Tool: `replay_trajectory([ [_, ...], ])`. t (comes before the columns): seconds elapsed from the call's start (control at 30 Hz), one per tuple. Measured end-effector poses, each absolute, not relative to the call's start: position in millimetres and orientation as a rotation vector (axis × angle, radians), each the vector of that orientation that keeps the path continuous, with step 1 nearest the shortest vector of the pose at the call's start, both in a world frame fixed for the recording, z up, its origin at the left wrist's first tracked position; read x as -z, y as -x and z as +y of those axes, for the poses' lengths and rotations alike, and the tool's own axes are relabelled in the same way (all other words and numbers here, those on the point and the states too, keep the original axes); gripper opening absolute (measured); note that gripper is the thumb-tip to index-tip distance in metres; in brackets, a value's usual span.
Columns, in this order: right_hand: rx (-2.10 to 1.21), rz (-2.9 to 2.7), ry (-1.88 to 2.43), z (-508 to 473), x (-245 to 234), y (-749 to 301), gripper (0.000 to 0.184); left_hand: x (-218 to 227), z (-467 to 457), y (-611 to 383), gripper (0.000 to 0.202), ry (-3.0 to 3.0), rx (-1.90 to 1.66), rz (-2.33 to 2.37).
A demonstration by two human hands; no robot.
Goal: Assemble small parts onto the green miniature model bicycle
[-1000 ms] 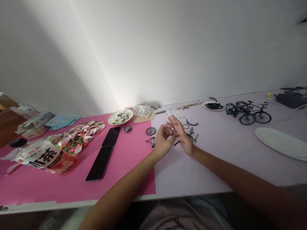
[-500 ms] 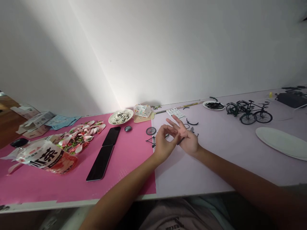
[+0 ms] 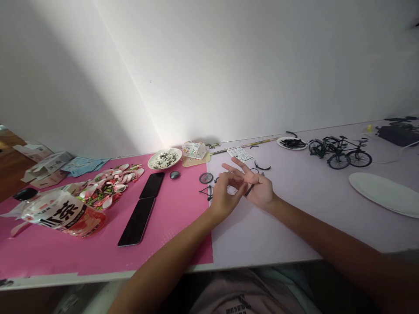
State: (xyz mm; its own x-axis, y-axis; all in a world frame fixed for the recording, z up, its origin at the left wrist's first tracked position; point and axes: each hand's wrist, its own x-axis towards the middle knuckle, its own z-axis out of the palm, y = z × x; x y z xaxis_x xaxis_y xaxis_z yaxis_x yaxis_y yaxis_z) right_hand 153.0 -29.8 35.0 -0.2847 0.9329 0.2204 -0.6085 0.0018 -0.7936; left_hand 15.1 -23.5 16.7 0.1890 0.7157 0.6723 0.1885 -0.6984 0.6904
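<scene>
My left hand (image 3: pixel 224 194) is closed in a pinch, thumb against fingertips, in front of me. A small dark plastic part (image 3: pixel 249 189) shows at its fingertips, lying close against my right palm; most of it is hidden. My right hand (image 3: pixel 260 189) has its palm turned up, with at least two fingers stretched out behind the left hand. To the left of the hands lie a small toy bicycle wheel (image 3: pixel 206 178) and a dark frame piece (image 3: pixel 206 192). Behind them is a curved black part (image 3: pixel 262 167).
Two assembled toy bicycles (image 3: pixel 340 152) stand at right, near a white plate (image 3: pixel 386 192). A small plate (image 3: pixel 280 141) holds black parts. At left are a black phone-like device (image 3: pixel 137 222), a drink bottle (image 3: pixel 65 213), pink pieces (image 3: pixel 108 187) and a plate of small white pieces (image 3: pixel 178 157).
The right hand has shifted slightly right and its fingers have tilted a little. More of the dark part shows between the hands. The left hand keeps its pinch.
</scene>
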Motion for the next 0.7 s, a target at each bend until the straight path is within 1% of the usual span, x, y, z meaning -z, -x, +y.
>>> replay_trajectory([
  [0.3,-1.713,-1.006,0.419,-25,-36,-157,0.081,-20,-18,-7,0.013,-2.174,-1.527,0.871],
  [0.43,-1.754,-1.019,0.383,-18,-32,-160,0.081,-32,-5,10,0.007,-2.152,-1.625,1.019],
  [0.5,-1.796,-1.02,0.365,-16,-31,-162,0.079,-37,7,20,0.011,-2.067,-1.651,1.152],
  [0.57,-1.836,-1.026,0.368,-14,-31,-165,0.076,-39,20,30,0.016,-2.013,-1.557,1.305],
  [0.7,-1.862,-1.013,0.371,-12,-29,-168,0.075,-36,41,45,0.017,-2.124,-1.069,1.618],
])
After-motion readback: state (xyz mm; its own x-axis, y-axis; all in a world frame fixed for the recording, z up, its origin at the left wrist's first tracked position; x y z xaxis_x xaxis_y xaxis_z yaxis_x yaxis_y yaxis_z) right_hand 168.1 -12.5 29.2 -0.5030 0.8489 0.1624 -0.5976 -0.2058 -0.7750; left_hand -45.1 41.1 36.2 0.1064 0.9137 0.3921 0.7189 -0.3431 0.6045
